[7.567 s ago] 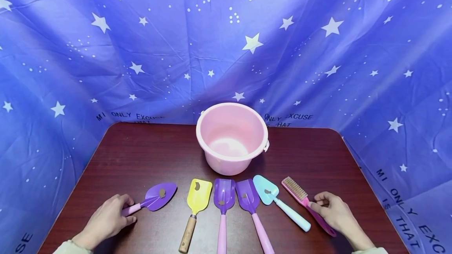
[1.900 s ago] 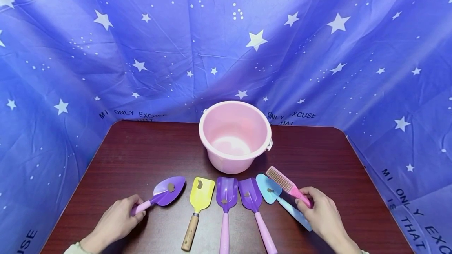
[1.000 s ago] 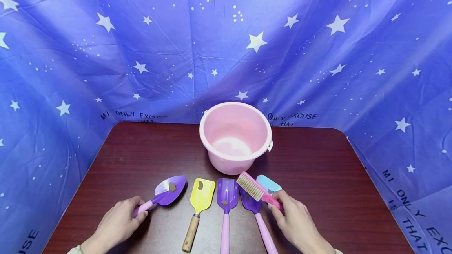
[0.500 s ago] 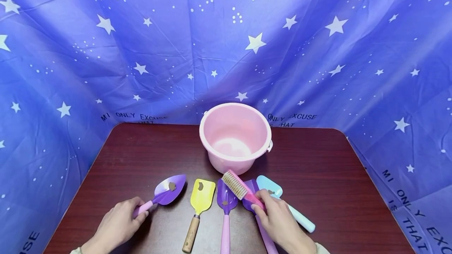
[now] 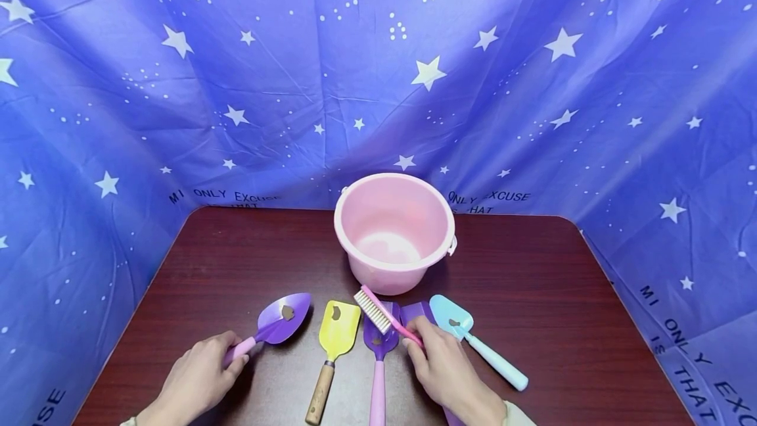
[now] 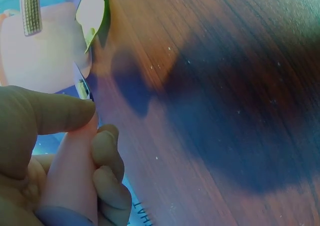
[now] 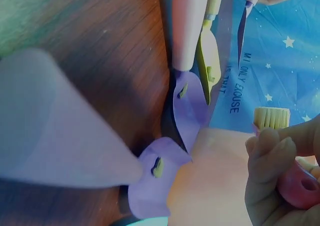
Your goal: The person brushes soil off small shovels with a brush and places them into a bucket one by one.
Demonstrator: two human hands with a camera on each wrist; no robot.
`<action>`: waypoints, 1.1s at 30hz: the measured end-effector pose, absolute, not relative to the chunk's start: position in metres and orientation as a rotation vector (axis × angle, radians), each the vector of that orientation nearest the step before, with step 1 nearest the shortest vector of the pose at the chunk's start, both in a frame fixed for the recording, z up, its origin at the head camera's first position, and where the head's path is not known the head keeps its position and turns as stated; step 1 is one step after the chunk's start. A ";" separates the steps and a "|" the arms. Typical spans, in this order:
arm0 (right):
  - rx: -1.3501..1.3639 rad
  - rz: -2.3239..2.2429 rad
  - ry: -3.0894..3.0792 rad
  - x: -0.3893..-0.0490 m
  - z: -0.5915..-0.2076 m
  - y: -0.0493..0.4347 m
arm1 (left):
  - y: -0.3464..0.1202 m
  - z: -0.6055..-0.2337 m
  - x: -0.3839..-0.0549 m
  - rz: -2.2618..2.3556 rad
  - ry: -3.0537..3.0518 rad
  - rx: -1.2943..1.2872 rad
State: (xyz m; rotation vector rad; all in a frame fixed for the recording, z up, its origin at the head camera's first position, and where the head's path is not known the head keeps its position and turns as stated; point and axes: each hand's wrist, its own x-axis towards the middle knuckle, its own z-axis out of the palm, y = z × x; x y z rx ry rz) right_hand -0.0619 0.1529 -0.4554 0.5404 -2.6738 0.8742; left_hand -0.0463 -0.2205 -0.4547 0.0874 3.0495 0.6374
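In the head view my left hand [image 5: 198, 377] grips the pink handle of a purple pointed trowel [image 5: 276, 329], whose blade has a brown patch. The left wrist view shows thumb and fingers curled round that handle [image 6: 72, 168]. My right hand [image 5: 452, 367] holds a pink brush [image 5: 397, 326] by its handle, its pale bristles [image 7: 271, 118] turned to the left. The brush head overlaps the blade of a middle purple shovel [image 5: 378, 386] in the head view. Another purple shovel [image 5: 416, 312] lies largely hidden under my right hand.
Behind the tools a pink bucket [image 5: 393, 281] stands on the dark wood table [image 5: 520, 261]. A yellow shovel [image 5: 339, 331] with a wooden handle lies left of centre, and a light blue trowel [image 5: 497, 363] lies right of my right hand. A blue starry curtain [image 5: 266, 71] surrounds the table.
My right hand has picked up the brush from the right side and carried it left over the blue trowel and purple shovels, turning its bristles sideways. The left hand with the trowel has shifted slightly right.
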 end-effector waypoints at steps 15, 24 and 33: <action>0.678 0.895 -2.686 -0.067 -0.451 0.118 | -0.217 -0.453 -0.046 0.540 3.110 0.138; 0.772 0.874 -2.661 -0.072 -0.449 0.096 | -0.215 -0.452 -0.045 0.518 3.127 0.135; 0.835 0.872 -2.731 -0.074 -0.443 0.073 | -0.214 -0.448 -0.046 0.487 3.108 0.125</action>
